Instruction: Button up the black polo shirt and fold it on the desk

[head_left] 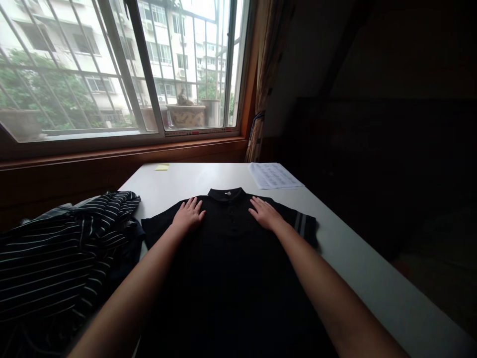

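Note:
A black polo shirt (pixel 231 268) lies spread out front side up on the white table (pixel 346 258), its collar pointing toward the window. Two grey stripes cross the sleeve on the right. My left hand (pixel 189 214) rests flat on the shirt near the left shoulder, fingers stretched out. On the opposite shoulder, my right hand (pixel 265 214) also lies flat with its fingers spread. Neither hand grips the cloth. The shirt's lower part is dark and runs out of view toward me.
A heap of clothes with a striped black-and-white garment (pixel 55 268) sits at the left. Printed sheets (pixel 276 175) lie at the table's far right, a yellow sticky note (pixel 162 167) at the far left. Behind are a barred window (pixel 160 74) and a tied curtain (pixel 259 99).

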Demonstrator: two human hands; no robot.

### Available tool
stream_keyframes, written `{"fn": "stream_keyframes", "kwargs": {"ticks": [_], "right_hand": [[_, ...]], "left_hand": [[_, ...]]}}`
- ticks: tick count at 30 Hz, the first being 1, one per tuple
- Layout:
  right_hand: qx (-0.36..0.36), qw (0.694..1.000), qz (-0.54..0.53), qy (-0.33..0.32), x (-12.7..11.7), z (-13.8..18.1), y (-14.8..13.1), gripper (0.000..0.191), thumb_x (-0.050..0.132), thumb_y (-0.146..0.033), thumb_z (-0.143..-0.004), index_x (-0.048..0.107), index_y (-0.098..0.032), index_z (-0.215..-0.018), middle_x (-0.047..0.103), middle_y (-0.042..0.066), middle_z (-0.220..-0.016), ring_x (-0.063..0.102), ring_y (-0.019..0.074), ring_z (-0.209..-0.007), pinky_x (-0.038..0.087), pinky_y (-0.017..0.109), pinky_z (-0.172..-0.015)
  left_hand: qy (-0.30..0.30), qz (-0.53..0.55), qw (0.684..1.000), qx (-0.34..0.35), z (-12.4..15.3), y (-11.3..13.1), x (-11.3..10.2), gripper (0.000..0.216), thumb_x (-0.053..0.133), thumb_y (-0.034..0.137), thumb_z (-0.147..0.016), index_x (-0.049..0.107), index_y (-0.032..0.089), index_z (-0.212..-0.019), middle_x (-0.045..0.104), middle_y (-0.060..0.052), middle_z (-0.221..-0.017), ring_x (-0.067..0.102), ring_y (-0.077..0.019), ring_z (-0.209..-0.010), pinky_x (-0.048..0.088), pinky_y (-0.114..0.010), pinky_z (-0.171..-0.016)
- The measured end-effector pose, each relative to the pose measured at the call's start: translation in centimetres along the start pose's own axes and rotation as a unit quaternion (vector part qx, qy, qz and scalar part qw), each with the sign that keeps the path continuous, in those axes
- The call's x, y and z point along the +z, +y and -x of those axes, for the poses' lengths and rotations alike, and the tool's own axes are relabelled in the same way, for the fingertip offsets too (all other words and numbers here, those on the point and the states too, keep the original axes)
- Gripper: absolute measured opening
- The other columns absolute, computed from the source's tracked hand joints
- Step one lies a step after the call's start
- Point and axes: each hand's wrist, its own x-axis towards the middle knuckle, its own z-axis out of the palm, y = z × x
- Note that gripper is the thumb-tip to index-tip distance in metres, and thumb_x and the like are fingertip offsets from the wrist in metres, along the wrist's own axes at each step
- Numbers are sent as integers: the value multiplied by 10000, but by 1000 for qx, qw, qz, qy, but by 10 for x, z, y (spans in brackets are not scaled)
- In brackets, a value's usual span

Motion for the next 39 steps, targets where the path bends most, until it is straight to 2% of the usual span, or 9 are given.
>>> {"fn": "stream_keyframes", "kwargs": {"ticks": [2, 4, 8, 11, 14, 19, 23, 31, 39], "right_hand": [[10, 1000, 7, 9, -4, 11, -4, 626, 273, -464, -996, 353, -131, -1519, 270, 103, -1613, 228, 243, -1494, 165, 432, -1213], [11, 1000, 10, 19, -4, 22, -18, 611, 271, -424, -998, 362, -107, -1512, 274, 129, -1608, 234, 260, -1491, 154, 452, -1212], [-29, 999, 0, 24, 6, 50, -61, 616, 258, -458, -1011, 356, -126, -1520, 278, 99, -1611, 233, 217, -1493, 178, 388, -1213], [-56, 998, -8, 22, 14, 73, -77, 627, 259, -515, -1011, 341, -176, -1532, 256, 59, -1621, 198, 198, -1503, 156, 381, -1221], [-46, 999, -10, 24, 10, 94, -62, 648, 275, -553, -1004, 333, -187, -1535, 251, 62, -1622, 200, 209, -1503, 161, 403, -1223], [-4, 999, -2, 34, -5, 132, -7, 622, 316, -497, -1011, 361, -141, -1520, 269, 119, -1611, 231, 247, -1494, 180, 436, -1221], [-22, 999, 2, 32, -8, 164, 17, 607, 325, -511, -1009, 351, -195, -1527, 280, 83, -1610, 253, 235, -1487, 202, 443, -1220], [-25, 1000, -15, 7, -17, 224, 23, 623, 292, -562, -1005, 283, -262, -1551, 239, 32, -1625, 218, 214, -1497, 187, 464, -1225], [-18, 999, -47, -5, -17, 276, 20, 616, 328, -572, -996, 263, -317, -1552, 204, 6, -1633, 206, 242, -1500, 171, 510, -1226]], "left_hand": [[16, 3, 1000, 5, 12, 15, -6, 577, 303, 423, -1021, 425, 85, -1473, 302, -175, -1581, 206, -346, -1486, 179, -540, -1186], [33, 8, 999, 31, 26, 38, -9, 560, 299, 417, -1024, 437, 107, -1470, 261, -130, -1606, 134, -308, -1508, 119, -511, -1214], [33, 26, 995, 86, 57, 88, -7, 579, 319, 502, -1015, 427, 182, -1485, 316, -68, -1591, 208, -257, -1496, 198, -460, -1214], [32, 41, 994, 92, 76, 102, -4, 599, 315, 523, -1014, 372, 199, -1514, 298, -66, -1597, 220, -264, -1493, 196, -488, -1212], [20, 49, 995, 80, 91, 90, -7, 597, 355, 527, -1006, 360, 224, -1521, 279, -65, -1602, 209, -279, -1495, 180, -517, -1210], [12, 32, 997, 67, 123, 55, -18, 579, 371, 504, -1014, 330, 251, -1533, 245, -72, -1610, 199, -294, -1496, 193, -543, -1198], [16, 15, 997, 77, 151, 41, -21, 572, 378, 494, -1016, 313, 268, -1537, 232, -66, -1614, 202, -280, -1496, 217, -512, -1198], [30, 0, 991, 127, 202, 38, -26, 569, 329, 505, -1030, 229, 306, -1553, 219, -51, -1619, 248, -276, -1483, 230, -516, -1192], [67, -15, 987, 145, 256, 44, -30, 609, 387, 501, -1015, 159, 350, -1558, 253, -52, -1608, 323, -304, -1449, 193, -556, -1190]]}}
